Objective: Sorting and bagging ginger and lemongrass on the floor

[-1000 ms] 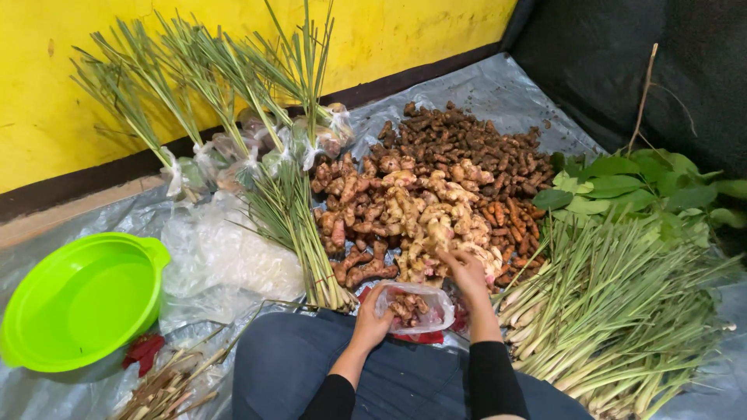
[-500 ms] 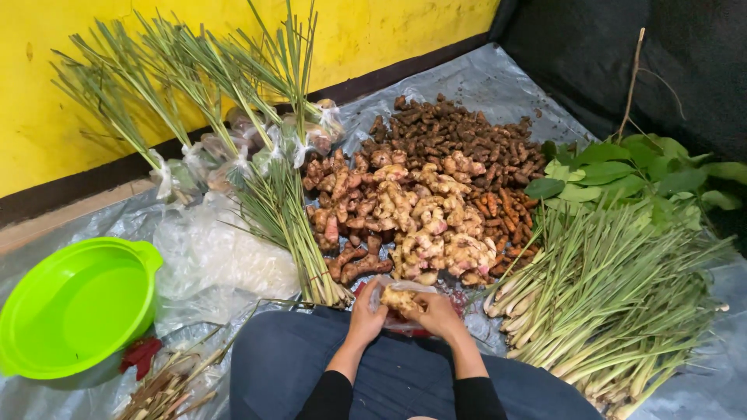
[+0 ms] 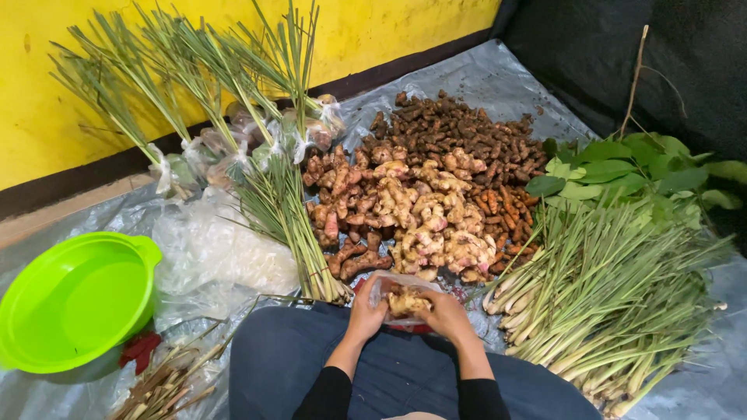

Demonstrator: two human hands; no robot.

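Both hands hold a small clear plastic bag (image 3: 405, 299) with pieces of ginger root inside, over my lap. My left hand (image 3: 366, 309) grips the bag's left side and my right hand (image 3: 443, 313) grips its right side. Just beyond the bag lies a big pile of ginger and other roots (image 3: 412, 210) on a grey plastic sheet (image 3: 482, 82), with darker brown roots (image 3: 459, 132) at the back and small orange ones (image 3: 502, 204) to the right.
Lemongrass stalks (image 3: 599, 311) lie heaped at the right, with green leaves (image 3: 622, 171) behind them. More lemongrass (image 3: 280, 210) and bagged bundles (image 3: 233, 148) stand to the left by the yellow wall (image 3: 62, 117). A green plastic basin (image 3: 74, 299) and clear bags (image 3: 210, 249) sit at far left.
My right hand drew back from the ginger pile and came to the bag. Both hands now hold the bag closer to my lap.
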